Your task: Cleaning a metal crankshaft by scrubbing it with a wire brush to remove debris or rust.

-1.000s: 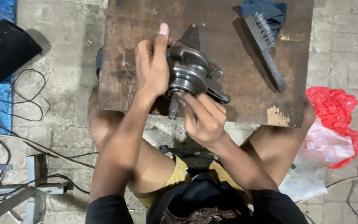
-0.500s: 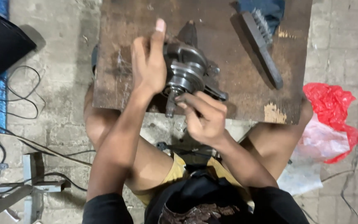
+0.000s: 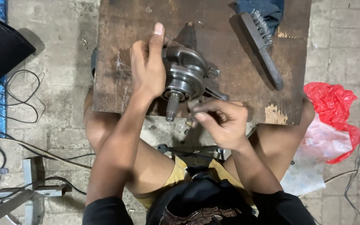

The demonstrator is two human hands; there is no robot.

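A grey metal crankshaft assembly (image 3: 186, 75) with a splined shaft end pointing toward me stands on a worn brown wooden board (image 3: 121, 54). My left hand (image 3: 148, 66) clasps its left side, thumb raised. My right hand (image 3: 221, 121) hovers just below and to the right of the shaft, its fingertips pinched together near the assembly; whether a small part sits between them cannot be made out.
A wire brush (image 3: 261, 46) lies on the board's right part, beside a blue cloth (image 3: 263, 8). A red plastic bag (image 3: 334, 112) lies on the paved floor to the right. Black cables (image 3: 17, 104) and a black case (image 3: 1, 50) lie on the left.
My right hand has drawn back slightly from the shaft toward me and to the right. My left hand keeps its hold on the assembly.
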